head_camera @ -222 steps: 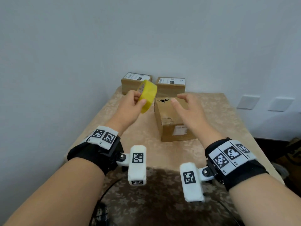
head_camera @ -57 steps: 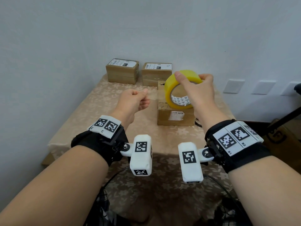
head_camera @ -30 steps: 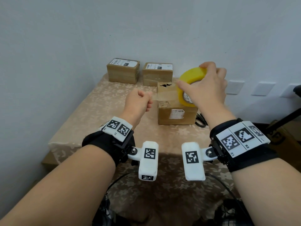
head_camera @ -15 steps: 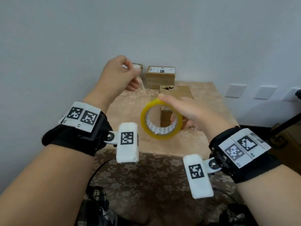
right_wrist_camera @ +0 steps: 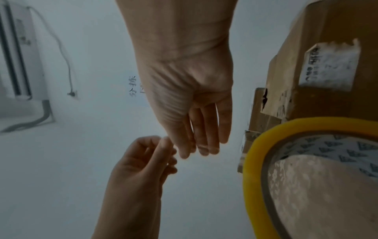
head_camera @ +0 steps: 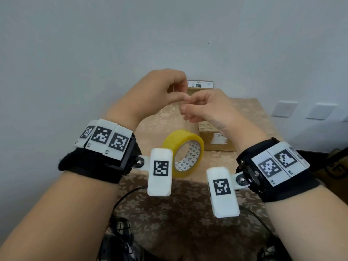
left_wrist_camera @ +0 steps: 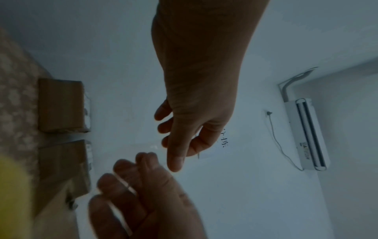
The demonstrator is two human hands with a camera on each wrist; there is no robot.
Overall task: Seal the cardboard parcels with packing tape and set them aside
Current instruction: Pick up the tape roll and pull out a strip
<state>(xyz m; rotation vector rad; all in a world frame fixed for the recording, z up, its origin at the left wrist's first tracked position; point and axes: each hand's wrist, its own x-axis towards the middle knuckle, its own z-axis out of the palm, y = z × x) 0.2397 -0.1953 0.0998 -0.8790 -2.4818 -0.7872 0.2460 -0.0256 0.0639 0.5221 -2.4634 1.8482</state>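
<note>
Both hands are raised above the bench, fingertips meeting. The left hand [head_camera: 154, 95] is curled, thumb and forefinger pressed together. The right hand [head_camera: 209, 108] is likewise curled, its fingertips touching those of the left. A faint clear strip, apparently tape, shows between the fingers in the left wrist view only; whether either hand actually pinches it cannot be told.

The yellow packing tape roll [head_camera: 183, 153] appears below and between the wrists, on edge, its white printed core facing the camera. No hand grips it. The head view does not show whether it rests on the bench or hangs free.

The near cardboard parcel [head_camera: 216, 140] stands on the bench [head_camera: 250, 117] behind the right hand, toward the right edge. The right wrist view shows its torn white label [right_wrist_camera: 331, 64] and a ragged tear at the top seam, details hidden in the head view.

A second parcel [head_camera: 199, 86] sits at the far edge against the wall. The left wrist view shows two parcels there, side by side, the left one [left_wrist_camera: 60, 106] hidden behind the left hand in the head view.

Only the wrist views show a wall air conditioner [left_wrist_camera: 306, 134].
</note>
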